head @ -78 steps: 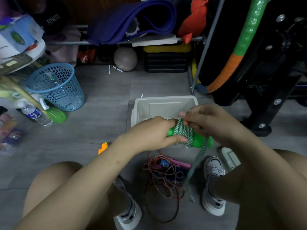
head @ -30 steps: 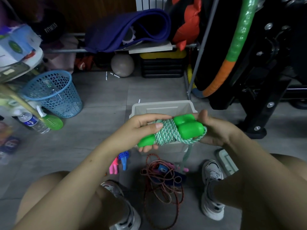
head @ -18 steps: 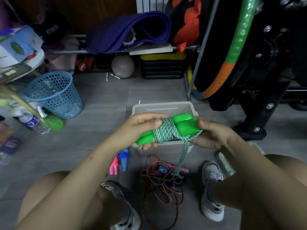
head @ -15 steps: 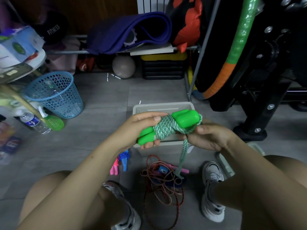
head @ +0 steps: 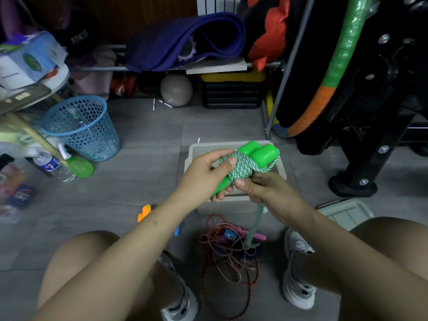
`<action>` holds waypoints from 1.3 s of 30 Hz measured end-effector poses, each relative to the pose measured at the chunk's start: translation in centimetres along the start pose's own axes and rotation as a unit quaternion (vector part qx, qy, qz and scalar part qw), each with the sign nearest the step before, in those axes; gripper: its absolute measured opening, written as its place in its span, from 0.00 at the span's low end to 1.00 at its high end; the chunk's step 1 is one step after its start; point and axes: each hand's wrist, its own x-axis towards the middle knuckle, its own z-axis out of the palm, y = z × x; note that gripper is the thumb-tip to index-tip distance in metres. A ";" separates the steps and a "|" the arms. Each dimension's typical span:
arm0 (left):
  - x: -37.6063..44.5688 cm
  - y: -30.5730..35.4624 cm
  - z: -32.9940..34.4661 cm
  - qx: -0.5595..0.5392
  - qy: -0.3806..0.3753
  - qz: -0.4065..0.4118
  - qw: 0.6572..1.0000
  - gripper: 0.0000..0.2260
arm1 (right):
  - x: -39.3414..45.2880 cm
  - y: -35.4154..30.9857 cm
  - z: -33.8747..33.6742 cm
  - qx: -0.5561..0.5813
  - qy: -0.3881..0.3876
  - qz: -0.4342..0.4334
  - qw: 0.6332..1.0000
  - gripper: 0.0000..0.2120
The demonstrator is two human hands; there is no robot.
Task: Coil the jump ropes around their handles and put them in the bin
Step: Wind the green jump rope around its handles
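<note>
The left hand [head: 206, 174] is wrapped around the green handles [head: 257, 155], with the thumb pressing on the coils of green rope [head: 240, 167]. The right hand [head: 266, 188] sits just under it at 5 o'clock. Its fingers are curled around the loose rope tail [head: 258, 216], which hangs down toward the floor.

Both hands hold the bundle right above the white bin [head: 192, 156]. The bin sits on the floor at 12 o'clock from the knees.

At 6 o'clock from the bin, a red rope [head: 229, 262] lies in a messy pile on the floor, not coiled yet. A pink handle [head: 256, 235] pokes out of it. Orange handles [head: 144, 213] peek out by the left arm at 9 o'clock.

The green rope looks soft and floppy, so the coils may slip off if the thumb lets go. The handles look hard and light. I think it is best to hold the handles tight and pull the tail snug near the coils.
</note>
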 end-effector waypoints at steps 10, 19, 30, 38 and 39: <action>0.6 -0.3 0.4 0.043 0.030 0.012 0.999 0.12 | 0.2 -0.4 1.1 -0.152 0.143 -0.079 0.975 0.15; 1.4 -0.3 -1.2 0.150 0.068 0.023 0.986 0.09 | -0.8 -1.8 -0.8 -0.486 0.108 -0.075 0.864 0.14; -0.4 0.8 -0.4 0.381 -0.194 -0.037 0.903 0.23 | -1.4 -3.4 -1.9 -0.447 0.029 -0.196 0.873 0.11; -0.7 1.7 0.4 0.455 -0.132 0.038 0.880 0.24 | -1.1 -3.2 -1.4 -0.444 0.124 -0.208 0.862 0.17; -0.8 1.7 0.3 0.455 -0.127 0.046 0.880 0.24 | -1.1 -3.2 -1.3 -0.447 0.138 -0.205 0.860 0.17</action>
